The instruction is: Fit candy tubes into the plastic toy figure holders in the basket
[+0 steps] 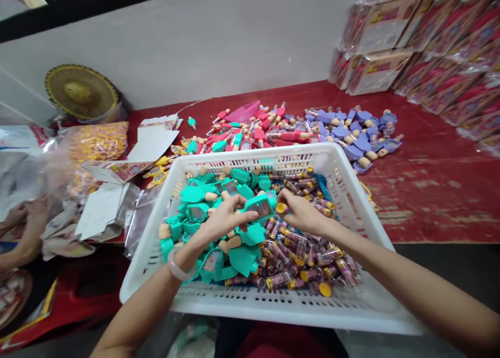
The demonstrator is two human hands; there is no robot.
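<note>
A white plastic basket (351,204) holds teal pieces (242,259) with cork-like stoppers on its left side and small clear tubes with yellow caps (300,248) on its right. My left hand (230,215) is closed on a teal case (260,207) above the basket's middle. Just right of the case, my right hand (297,209) has its fingers pinched together beside a yellow cap (282,207), closed around a tube.
Red pieces (261,131) and purple pieces (355,134) lie on the red table (425,176) behind the basket. Packaged boxes (378,72) are stacked back right. White cards (101,207) and a bag of yellow items (97,144) are at left, near another person's hands (31,217).
</note>
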